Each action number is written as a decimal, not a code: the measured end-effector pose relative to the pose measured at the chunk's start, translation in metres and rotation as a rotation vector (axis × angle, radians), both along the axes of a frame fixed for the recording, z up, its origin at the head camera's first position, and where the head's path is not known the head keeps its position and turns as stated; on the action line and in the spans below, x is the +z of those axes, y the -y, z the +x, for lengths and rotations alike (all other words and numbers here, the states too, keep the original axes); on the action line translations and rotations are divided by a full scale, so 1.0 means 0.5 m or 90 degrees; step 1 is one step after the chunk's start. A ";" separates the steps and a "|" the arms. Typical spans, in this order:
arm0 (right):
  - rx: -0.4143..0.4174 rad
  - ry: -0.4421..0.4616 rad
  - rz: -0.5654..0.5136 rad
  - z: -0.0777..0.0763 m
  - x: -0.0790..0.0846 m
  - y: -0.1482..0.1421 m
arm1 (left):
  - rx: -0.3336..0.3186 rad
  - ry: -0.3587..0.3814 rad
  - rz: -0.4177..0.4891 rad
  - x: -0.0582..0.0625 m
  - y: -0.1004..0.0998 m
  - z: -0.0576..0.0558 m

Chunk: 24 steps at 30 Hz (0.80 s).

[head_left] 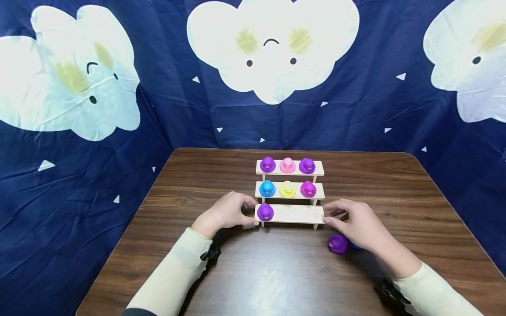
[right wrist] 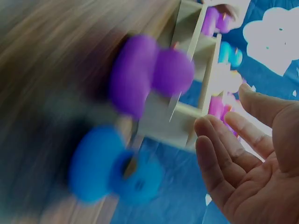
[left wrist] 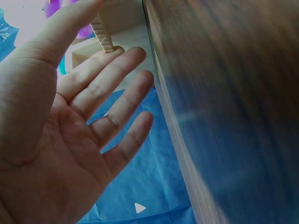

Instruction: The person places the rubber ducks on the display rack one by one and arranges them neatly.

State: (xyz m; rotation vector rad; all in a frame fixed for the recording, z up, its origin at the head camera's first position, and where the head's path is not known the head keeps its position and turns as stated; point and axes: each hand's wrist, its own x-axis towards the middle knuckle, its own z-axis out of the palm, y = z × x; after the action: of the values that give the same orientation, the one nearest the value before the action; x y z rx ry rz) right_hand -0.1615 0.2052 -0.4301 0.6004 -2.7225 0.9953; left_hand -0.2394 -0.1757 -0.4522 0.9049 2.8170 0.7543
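Observation:
A three-tier wooden stand [head_left: 294, 214] holds small rubber ducks. Its lowest tier has one purple duck [head_left: 265, 212] at the left end and bare wood to the right of it. My left hand [head_left: 225, 211] pinches the left end of that tier, thumb at the front corner and index finger behind. At the opposite end, my right hand [head_left: 353, 219] has its thumb and fingers apart, fingertips right at the board's edge. On the table below my right hand lie another purple duck [head_left: 337, 243] and a blue duck [right wrist: 112, 168], the latter mostly hidden by the hand in the head view.
The middle tier bears a blue duck [head_left: 267, 188], a yellow duck [head_left: 287, 189] and a magenta duck [head_left: 308, 189]. Above them, a pink duck [head_left: 287, 165] sits between two purple ones. A dark blue cloud-print cloth [head_left: 166, 101] hangs around the brown wooden table [head_left: 213, 171].

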 end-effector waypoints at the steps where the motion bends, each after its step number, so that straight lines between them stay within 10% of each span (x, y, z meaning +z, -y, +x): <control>1: -0.006 0.003 0.001 0.004 0.001 -0.012 | 0.000 -0.002 0.001 0.000 0.000 0.001; 24: -0.040 0.107 0.065 0.032 -0.038 -0.143 | -0.005 -0.004 -0.007 -0.004 0.001 -0.002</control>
State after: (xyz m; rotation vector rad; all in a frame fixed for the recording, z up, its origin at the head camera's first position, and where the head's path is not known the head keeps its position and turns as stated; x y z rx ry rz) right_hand -0.1457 0.2765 -0.4491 0.4627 -2.9339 0.9353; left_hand -0.2402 -0.1764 -0.4544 0.9175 2.8186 0.7366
